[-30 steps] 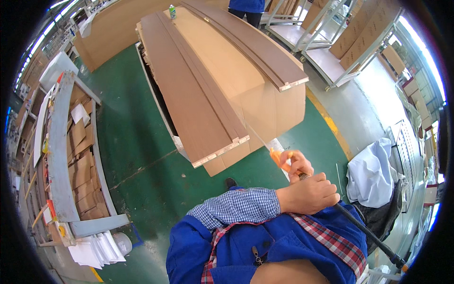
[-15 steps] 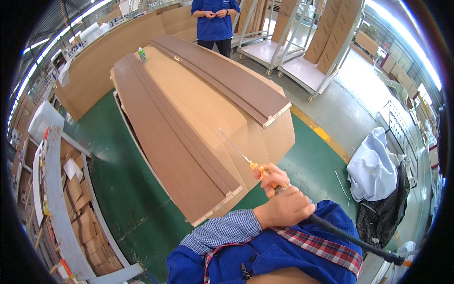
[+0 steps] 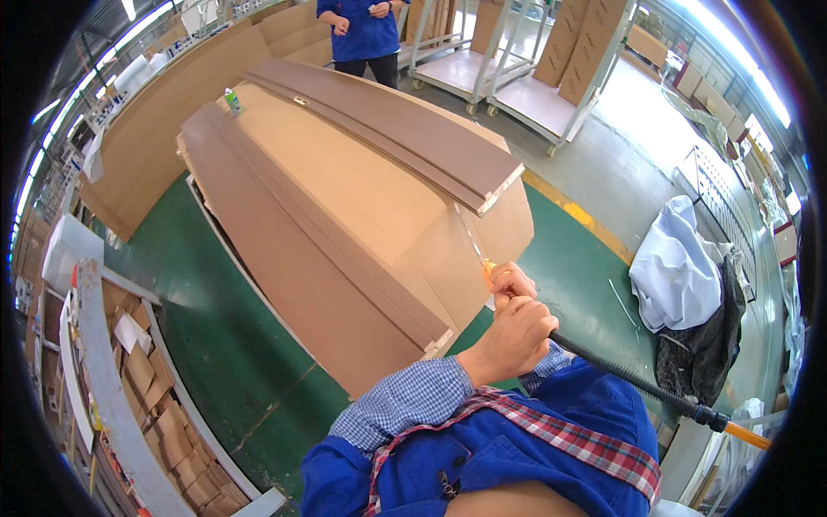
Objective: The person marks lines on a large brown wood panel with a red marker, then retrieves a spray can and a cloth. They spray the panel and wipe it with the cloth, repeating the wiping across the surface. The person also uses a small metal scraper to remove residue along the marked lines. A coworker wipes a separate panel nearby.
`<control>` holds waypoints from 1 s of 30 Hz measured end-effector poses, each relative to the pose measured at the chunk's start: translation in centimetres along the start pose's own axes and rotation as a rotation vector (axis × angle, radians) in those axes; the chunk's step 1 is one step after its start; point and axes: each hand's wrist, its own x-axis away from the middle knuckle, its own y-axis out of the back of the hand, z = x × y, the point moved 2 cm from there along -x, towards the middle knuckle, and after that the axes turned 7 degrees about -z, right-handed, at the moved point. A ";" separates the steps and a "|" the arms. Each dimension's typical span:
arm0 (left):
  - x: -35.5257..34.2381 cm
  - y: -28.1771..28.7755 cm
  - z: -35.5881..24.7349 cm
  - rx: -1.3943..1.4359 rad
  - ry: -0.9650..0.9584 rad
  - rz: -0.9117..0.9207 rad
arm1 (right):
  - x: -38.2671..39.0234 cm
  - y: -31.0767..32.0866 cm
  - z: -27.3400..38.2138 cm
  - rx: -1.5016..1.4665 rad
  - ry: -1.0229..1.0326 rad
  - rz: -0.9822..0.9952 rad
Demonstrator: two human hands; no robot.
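An orange air blow gun (image 3: 488,270) with a long thin metal nozzle points away from me, its tip close to the near end of the right brown panel (image 3: 405,133). My right hand (image 3: 514,280) is closed around the gun's handle. Just behind it, my left hand (image 3: 510,334) is wrapped round the black hose (image 3: 616,369) where it meets the gun; the fingers partly overlap the right hand. To the left lies a second long brown panel (image 3: 284,241) with a raised lengthwise strip. Both panels rest on a cardboard-covered table (image 3: 345,185).
A green spray can (image 3: 233,102) stands at the table's far end. Beyond it a person in blue (image 3: 366,30) stands by wheeled racks (image 3: 538,108). A bin of cardboard scraps (image 3: 164,414) is at left; white cloth (image 3: 676,271) hangs at right. The hose trails off to the right.
The blow gun and both hands have moved to the right and away from me, bringing the nozzle toward the right panel's end. The far person's hands have moved apart.
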 end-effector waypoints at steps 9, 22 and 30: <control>6.7 7.8 -7.4 -0.237 -0.240 0.047 | 7.4 -9.1 11.4 -0.340 -0.213 0.218; 12.5 25.3 -13.3 -0.519 -0.338 -0.187 | 11.7 -24.5 20.0 -0.553 0.075 0.557; 15.1 34.9 -11.4 -0.707 -0.478 -0.227 | 11.7 -35.9 21.1 -0.789 0.286 0.683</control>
